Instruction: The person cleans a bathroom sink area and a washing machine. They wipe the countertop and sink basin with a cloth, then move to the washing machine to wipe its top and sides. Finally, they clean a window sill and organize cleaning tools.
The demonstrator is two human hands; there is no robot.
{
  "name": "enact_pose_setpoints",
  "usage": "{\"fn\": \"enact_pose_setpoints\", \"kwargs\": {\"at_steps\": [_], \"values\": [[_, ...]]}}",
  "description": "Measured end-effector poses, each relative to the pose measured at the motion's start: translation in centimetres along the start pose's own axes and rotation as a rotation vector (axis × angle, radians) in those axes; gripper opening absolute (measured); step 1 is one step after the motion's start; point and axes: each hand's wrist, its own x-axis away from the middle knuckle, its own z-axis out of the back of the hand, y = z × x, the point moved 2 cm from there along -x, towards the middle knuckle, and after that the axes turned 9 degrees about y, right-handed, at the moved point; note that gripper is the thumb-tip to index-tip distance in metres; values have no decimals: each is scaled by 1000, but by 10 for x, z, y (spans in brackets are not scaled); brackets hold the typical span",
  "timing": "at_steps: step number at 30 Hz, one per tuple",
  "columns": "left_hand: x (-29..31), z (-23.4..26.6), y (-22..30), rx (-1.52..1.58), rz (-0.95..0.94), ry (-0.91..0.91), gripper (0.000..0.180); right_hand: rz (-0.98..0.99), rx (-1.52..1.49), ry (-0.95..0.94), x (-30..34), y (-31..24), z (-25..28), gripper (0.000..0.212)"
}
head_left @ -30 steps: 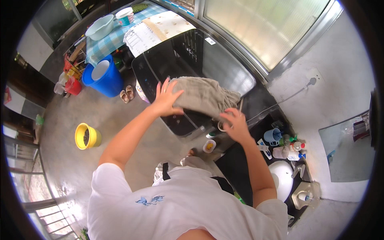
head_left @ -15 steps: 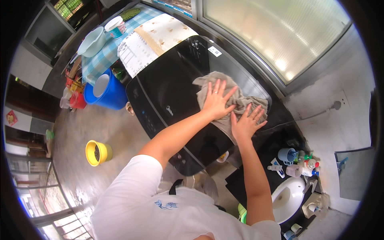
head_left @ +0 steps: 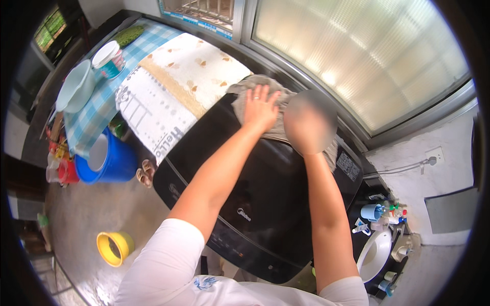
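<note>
Grey-brown cloth (head_left: 239,103) on washing machine (head_left: 268,191), under flat-spread, ungripping left hand (head_left: 261,111); right hand (head_left: 310,127) blurred, grip untellable. Could ruck patterned mat (head_left: 204,66) if pushed leftward.

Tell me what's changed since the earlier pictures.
The cloth has moved away across the machine to its far edge, by the window. The left hand went with it and lies flat on it; the right hand also moved that way, but is too blurred to tell its grip. The yellow bucket and blue bucket stayed put.
</note>
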Motion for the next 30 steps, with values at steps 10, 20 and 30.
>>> {"fn": "enact_pose_setpoints", "kwargs": {"at_steps": [10,20,30], "values": [[-7,25,-104,-65,354,-125,53,300,-284,47,-95,-120,-44,85],[-7,11,-26,-239,27,-123,63,122,-123,259,-36,-21,-37,68],[6,-47,197,110,-453,-118,43,-215,-67,52,67,173,53,49]]}}
